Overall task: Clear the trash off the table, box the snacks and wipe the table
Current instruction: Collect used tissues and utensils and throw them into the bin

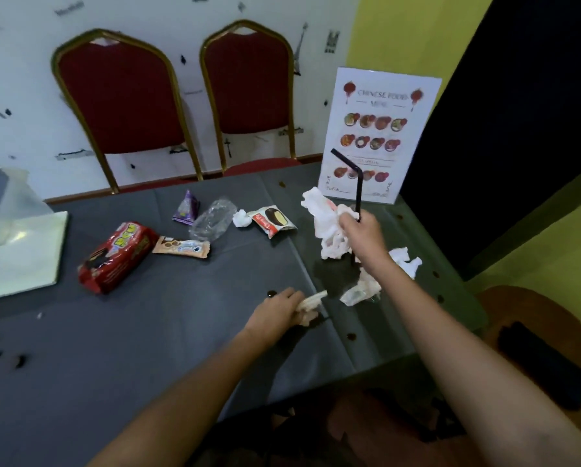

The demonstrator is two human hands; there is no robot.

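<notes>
On the grey table (147,332), my right hand (363,230) grips a bundle of crumpled white napkins (326,224) and a bent black straw (358,183), lifted above the cloth. My left hand (279,311) pinches a small crumpled paper scrap (312,305) at table level. More crumpled tissue (363,288) lies beneath my right forearm. Snacks lie to the left: a red biscuit pack (117,257), a beige wafer bar (181,247), a white-and-red cake packet (272,220) and a purple pyramid packet (186,208). A clear plastic wrapper (215,219) and a small tissue ball (242,219) sit among them.
A clear plastic box (9,203) on a white lid (29,261) stands at the far left. A standing menu card (380,136) is at the back right. Two red chairs (120,102) face the far edge. Dark spots mark the cloth. A wooden stool (534,348) is at right.
</notes>
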